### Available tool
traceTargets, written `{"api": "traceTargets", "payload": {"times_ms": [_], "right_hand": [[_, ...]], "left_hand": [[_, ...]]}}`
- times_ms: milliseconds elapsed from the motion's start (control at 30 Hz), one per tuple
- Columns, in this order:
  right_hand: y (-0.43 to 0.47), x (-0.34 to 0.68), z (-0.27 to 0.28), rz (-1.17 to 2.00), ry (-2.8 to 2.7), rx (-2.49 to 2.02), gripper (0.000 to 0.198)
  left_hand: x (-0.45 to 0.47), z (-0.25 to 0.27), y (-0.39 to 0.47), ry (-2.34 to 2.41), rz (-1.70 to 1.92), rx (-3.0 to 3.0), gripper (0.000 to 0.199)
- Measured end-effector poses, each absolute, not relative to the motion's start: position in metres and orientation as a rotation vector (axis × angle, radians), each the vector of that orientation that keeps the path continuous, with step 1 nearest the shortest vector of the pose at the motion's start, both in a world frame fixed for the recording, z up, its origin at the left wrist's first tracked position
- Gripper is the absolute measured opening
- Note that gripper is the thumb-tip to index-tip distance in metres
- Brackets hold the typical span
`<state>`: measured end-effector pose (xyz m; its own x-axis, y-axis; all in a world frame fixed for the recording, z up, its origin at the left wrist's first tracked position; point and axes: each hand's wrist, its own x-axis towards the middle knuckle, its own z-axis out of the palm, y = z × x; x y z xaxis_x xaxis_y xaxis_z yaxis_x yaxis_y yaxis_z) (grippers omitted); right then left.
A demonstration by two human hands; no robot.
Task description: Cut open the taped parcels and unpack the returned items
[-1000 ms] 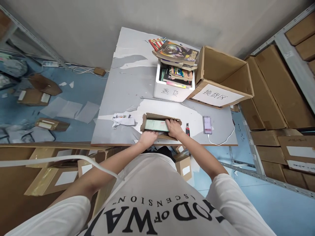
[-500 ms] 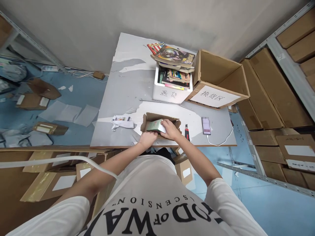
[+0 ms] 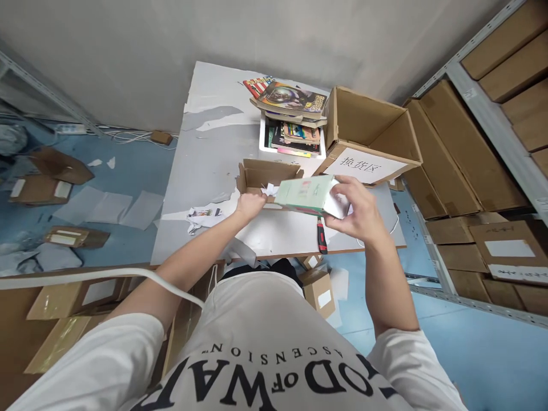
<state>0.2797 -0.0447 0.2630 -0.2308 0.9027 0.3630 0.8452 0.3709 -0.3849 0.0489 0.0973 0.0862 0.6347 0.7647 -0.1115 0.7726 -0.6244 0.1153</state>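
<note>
My right hand (image 3: 357,208) grips one end of a thick, pale green book (image 3: 306,193), its white end turned toward my palm. Whether this is one volume or a boxed set, I cannot tell. It is held tilted above the table, over the right part of a small opened cardboard box (image 3: 272,166). My left hand (image 3: 251,206) is closed on the near edge of that box. Crumpled white paper (image 3: 269,190) shows inside it. Below the book lies a red and black utility knife (image 3: 321,237) on the table.
A white bin (image 3: 295,149) heaped with books (image 3: 295,97) stands behind the small box. To its right is a large open carton (image 3: 372,123) with a paper label. A crumpled wrapper (image 3: 203,217) lies on the left of the table (image 3: 171,234). Shelves of cartons (image 3: 509,251) border the right.
My right hand has lifted the green book out of the small box and moved it right. The small box has shifted back, with my left hand still at its near edge.
</note>
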Motion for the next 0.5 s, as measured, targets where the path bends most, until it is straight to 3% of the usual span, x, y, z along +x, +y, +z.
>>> {"api": "traceTargets", "payload": {"times_ms": [167, 333, 500], "right_hand": [[-0.046, 0.267, 0.188, 0.442, -2.338, -1.589, 0.044], [-0.027, 0.242, 0.1, 0.68, -2.461, -1.653, 0.048], [-0.018, 0.229, 0.082, 0.701, -2.479, -1.658, 0.05]], "left_hand": [[0.053, 0.068, 0.128, 1.283, -0.085, 2.612, 0.033], [0.055, 0.061, 0.129, 1.239, 0.181, 2.598, 0.033], [0.044, 0.073, 0.115, 1.13, 0.453, 2.604, 0.05]]}}
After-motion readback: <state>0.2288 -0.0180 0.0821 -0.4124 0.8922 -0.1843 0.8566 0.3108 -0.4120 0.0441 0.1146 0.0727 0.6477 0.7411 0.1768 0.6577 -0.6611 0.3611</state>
